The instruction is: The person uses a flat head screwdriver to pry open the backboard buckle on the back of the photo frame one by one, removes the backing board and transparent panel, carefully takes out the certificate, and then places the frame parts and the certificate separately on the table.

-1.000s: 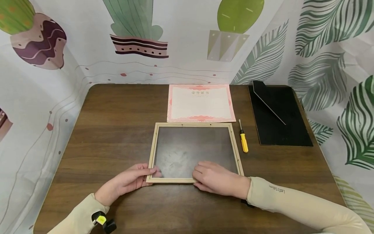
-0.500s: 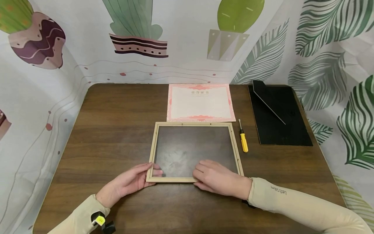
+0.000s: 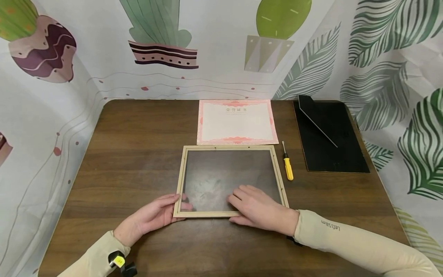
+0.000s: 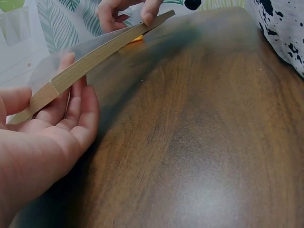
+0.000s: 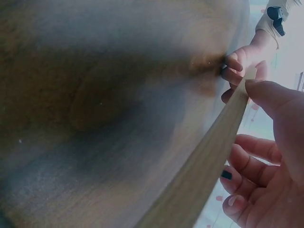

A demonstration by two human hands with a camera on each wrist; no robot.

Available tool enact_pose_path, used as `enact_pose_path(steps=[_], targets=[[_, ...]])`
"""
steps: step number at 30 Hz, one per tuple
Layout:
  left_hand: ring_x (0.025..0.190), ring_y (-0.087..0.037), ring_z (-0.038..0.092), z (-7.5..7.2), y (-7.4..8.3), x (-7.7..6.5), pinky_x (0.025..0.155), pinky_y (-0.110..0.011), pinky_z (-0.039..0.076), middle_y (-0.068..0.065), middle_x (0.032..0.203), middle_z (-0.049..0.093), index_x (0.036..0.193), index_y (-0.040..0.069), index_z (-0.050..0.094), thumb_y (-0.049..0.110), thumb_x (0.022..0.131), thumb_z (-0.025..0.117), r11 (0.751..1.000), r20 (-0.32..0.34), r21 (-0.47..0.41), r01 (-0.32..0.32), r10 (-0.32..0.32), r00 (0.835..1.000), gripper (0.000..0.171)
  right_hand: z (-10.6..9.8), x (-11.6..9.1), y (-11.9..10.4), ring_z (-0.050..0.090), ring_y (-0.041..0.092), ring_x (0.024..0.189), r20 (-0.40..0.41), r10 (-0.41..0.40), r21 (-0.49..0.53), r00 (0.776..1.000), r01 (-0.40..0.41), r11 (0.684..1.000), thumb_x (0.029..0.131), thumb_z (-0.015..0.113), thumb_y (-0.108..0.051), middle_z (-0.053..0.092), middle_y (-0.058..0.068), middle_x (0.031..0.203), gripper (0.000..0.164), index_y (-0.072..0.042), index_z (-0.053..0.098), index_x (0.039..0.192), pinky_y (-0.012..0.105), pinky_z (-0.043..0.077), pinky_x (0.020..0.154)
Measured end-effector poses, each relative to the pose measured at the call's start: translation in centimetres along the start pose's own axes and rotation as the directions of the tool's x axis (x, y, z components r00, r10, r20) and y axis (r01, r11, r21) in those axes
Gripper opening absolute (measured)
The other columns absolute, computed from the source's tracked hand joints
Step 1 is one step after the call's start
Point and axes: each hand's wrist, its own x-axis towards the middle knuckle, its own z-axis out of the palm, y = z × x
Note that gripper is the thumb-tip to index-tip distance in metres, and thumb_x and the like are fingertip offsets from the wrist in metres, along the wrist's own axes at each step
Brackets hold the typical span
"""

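A light wooden picture frame (image 3: 180,181) with a clear pane (image 3: 225,173) lies in front of me in the head view. My left hand (image 3: 152,216) holds its near left corner, thumb at the outer side, fingers underneath and partly seen through the pane. In the left wrist view the near rail (image 4: 90,64) is raised above the table over a shadow. My right hand (image 3: 257,209) grips the near rail right of its middle. Its thumb (image 5: 268,95) presses the rail's outer edge, while the fingers bend over the pane side.
A pink-bordered certificate (image 3: 237,125) lies just beyond the frame. To the right are a screwdriver (image 3: 288,165) with a yellow handle and a black backing board (image 3: 339,154) with its stand flap (image 3: 316,115) raised. The wooden table (image 3: 131,154) meets a patterned cloth behind.
My left thumb has slid off the frame's top face to its outer side, and the fingers beneath have shifted. The right hand's fingers have lifted and spread slightly. The frame stays nearly in place.
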Motion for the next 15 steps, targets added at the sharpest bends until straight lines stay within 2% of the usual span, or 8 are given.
enact_pose_path(steps=[7, 15], targets=[[0.120, -0.025, 0.068, 0.20, 0.06, 0.17, 0.105, -0.038, 0.050, -0.015, 0.120, 0.075, 0.119, 0.007, 0.057, 0.011, 0.116, 0.024, 1.000, -0.039, 0.025, 0.014, -0.013, 0.999, 0.034, 0.03, 0.14, -0.08, 0.051, 0.017, 0.081, -0.012, 0.024, -0.007, 1.000, -0.024, 1.000, 0.098, 0.069, -0.052, 0.055, -0.003, 0.091, 0.045, -0.012, 0.065, 0.118, 0.034, 0.048, 0.078], [0.117, -0.024, 0.070, 0.22, 0.11, 0.30, 0.102, -0.035, 0.052, -0.013, 0.116, 0.076, 0.114, 0.006, 0.056, 0.011, 0.116, 0.024, 0.999, -0.072, 0.024, 0.030, -0.028, 0.997, 0.032, 0.08, 0.55, -0.12, 0.051, 0.017, 0.080, 0.000, 0.061, -0.005, 0.998, -0.061, 0.998, 0.098, 0.069, -0.051, 0.055, -0.002, 0.090, 0.045, -0.011, 0.066, 0.119, 0.033, 0.048, 0.075]])
